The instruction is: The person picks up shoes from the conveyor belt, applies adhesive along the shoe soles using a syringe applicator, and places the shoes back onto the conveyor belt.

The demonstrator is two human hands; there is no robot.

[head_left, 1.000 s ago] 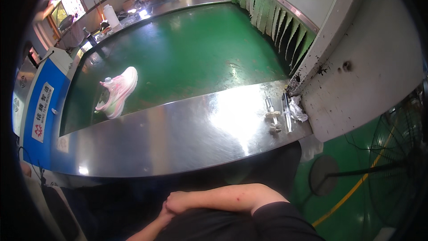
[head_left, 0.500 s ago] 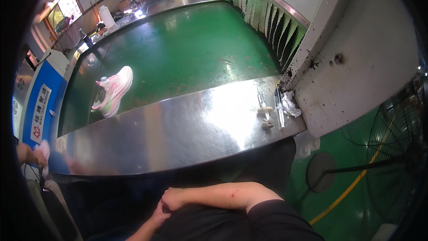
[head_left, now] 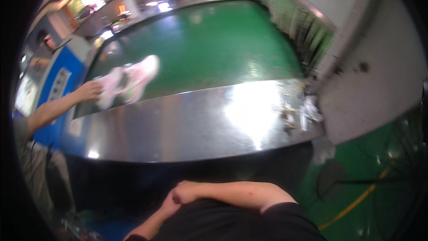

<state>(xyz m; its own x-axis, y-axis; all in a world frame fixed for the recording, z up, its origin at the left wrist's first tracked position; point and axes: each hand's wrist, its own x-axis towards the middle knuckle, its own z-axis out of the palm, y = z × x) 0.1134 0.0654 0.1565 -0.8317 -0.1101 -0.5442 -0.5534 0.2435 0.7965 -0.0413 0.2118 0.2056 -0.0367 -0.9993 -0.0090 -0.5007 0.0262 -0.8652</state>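
**Hands clasped at the steel table as a co-worker reaches for pink shoes**

At far left, beside a blue cabinet with a white label (head_left: 60, 91), a co-worker's bare arm stretches in from the edge of the picture, the co-worker's hand (head_left: 89, 91) resting on a pair of pale pink-and-white sports shoes (head_left: 129, 80). The shoes lie on the green conveyor belt (head_left: 214, 45), near its left side and just beyond the polished stainless-steel table (head_left: 178, 125) that curves across the middle of the view.

At the lower edge, in front of the table and well apart from the shoes, the person's own forearms meet over a dark garment. The left hand (head_left: 168, 205) and right hand (head_left: 186, 192) press together, each grip clenched and grasping only the other hand; the fingers are partly hidden, so nothing finer can be told.

Further right, a bright glare sits on the steel, and a small heap of crumpled white scraps and metal bits (head_left: 301, 111) lies at the table's right end. Beyond it stands a grey machine housing (head_left: 374, 80), above a green floor crossed by a yellow cable (head_left: 356, 201).
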